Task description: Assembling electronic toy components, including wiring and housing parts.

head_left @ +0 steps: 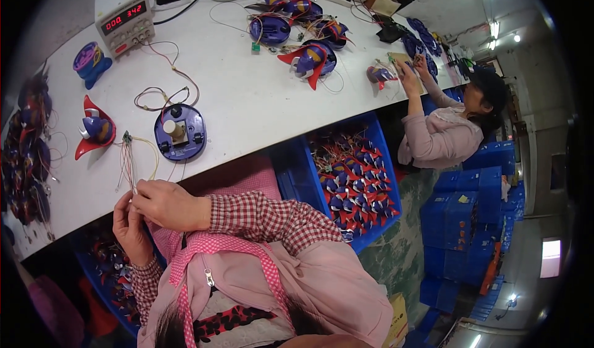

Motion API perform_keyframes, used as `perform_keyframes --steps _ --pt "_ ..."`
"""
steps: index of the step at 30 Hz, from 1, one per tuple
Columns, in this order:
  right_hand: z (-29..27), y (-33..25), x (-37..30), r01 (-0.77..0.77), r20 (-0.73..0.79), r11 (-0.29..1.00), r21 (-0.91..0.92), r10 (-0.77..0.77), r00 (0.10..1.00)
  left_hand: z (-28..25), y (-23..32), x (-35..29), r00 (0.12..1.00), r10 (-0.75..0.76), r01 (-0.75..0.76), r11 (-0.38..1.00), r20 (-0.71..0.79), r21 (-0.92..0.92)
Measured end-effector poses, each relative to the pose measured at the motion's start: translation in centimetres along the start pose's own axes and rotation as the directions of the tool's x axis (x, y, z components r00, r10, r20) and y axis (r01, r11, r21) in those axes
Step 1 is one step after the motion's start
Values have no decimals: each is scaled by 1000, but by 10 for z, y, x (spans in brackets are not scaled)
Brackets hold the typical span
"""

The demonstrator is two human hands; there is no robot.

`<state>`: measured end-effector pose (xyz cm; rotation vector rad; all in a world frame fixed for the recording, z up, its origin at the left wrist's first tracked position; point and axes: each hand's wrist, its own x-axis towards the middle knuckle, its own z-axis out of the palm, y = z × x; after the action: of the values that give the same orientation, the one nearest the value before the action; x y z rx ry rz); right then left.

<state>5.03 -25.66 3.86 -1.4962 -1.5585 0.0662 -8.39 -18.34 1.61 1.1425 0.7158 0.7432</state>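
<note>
Thin wires (132, 171) run from a small green circuit board (127, 137) at the table's near edge down to my fingers. My right hand (170, 206) pinches their ends, its fingertips meeting those of my left hand (130, 229), which is also closed on the wires. Exactly which strand each hand grips is hidden. Just beyond, a round purple plastic base (197, 134) lies with a pale cylinder standing at its centre. Left of the board sits a red, purple and white toy part (96, 129).
A bench power supply (124, 15) with leads stands at the back, near a blue-purple round holder (91, 63). Toy parts are heaped at the table's left (28, 144) and far side (303, 14). A blue bin (388, 181) of parts stands right; a co-worker (442, 128) sits beyond.
</note>
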Motion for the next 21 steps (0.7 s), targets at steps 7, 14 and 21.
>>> perform_keyframes --steps 7,14,21 --pt "5 5 -10 -53 12 998 -17 53 999 4 -7 -2 1000 -5 5 1000 -22 0" --pt "8 9 -14 -90 0 994 54 90 996 3 -11 -2 1000 19 -18 998 -12 60" --pt "12 17 -17 -123 14 992 28 123 992 7 -18 1 999 24 -21 997 -40 71"
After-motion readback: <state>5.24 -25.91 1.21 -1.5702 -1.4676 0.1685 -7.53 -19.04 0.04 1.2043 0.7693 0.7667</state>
